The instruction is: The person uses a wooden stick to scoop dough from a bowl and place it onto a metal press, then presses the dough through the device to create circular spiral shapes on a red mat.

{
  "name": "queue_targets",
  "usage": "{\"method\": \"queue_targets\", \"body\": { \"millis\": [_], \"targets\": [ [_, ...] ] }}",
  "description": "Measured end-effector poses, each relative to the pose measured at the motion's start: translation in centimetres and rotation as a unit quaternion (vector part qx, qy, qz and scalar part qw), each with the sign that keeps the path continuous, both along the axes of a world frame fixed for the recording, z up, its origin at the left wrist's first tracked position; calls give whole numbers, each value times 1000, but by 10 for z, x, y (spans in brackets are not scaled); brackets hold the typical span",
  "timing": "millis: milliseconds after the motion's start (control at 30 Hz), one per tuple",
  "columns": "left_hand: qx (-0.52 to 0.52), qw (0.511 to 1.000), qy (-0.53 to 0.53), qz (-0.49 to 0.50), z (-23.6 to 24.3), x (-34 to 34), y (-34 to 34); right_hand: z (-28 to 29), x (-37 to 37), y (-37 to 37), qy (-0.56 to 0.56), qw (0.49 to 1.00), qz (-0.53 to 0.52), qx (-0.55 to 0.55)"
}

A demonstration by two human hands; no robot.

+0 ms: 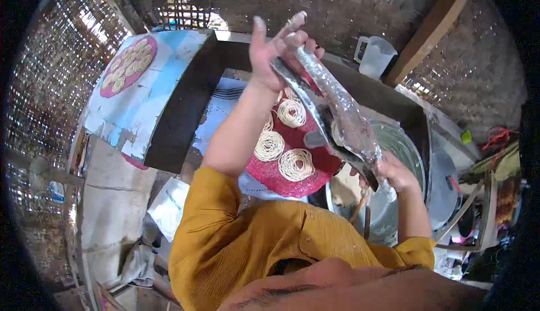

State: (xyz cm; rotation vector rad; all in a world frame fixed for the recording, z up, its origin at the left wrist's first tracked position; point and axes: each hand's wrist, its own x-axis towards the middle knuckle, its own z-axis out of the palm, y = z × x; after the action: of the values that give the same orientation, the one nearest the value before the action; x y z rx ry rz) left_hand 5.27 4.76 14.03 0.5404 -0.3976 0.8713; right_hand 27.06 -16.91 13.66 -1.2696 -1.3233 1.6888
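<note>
Long, silvery, pale-smeared two-armed tool [344,106] at two o'clock: right hand [397,173] clasps its lower end; left hand [273,51], grip unclear, meets the upper.
Slick smears could make it slip seven-o'clockward, crushing cream-coloured round noodle coils [296,165] on the round crimson mat [265,175].

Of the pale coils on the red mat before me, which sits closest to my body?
The coil lowest in view, by the near edge of the red mat; every other coil there lies farther from you.
</note>
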Motion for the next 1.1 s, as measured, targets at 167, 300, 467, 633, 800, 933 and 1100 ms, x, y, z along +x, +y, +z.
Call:
{"method": "queue_targets", "body": {
  "millis": [167, 300, 467, 633, 800, 933, 1100],
  "targets": [
    [-98, 991, 70, 66, -40, 9, 24, -20, 14, 33, -81, 996, 21, -29],
    [-93, 990, 72, 80, -59, 2, 33, -28, 9, 40, -113, 993, 24, -14],
    [-110, 992, 49, 46, -62, 1, 18, -5, 13, 25, -130, 990, 5, -48],
    [-56, 996, 12, 65, -28, -10, 24, 10, 4, 32, -214, 976, -37, 7],
    [-43, 995, 27, 88, -19, -19, 5, 14, -5, 17, -167, 986, -17, -1],
    [-50, 998, 6, 44, -20, -8, -6, 24, 7, 4, -228, 971, -49, 46],
    [-36, 998, -27, 54, -3, -19, 9, 36, -11, 20, -308, 943, -47, 115]
  ]
}}
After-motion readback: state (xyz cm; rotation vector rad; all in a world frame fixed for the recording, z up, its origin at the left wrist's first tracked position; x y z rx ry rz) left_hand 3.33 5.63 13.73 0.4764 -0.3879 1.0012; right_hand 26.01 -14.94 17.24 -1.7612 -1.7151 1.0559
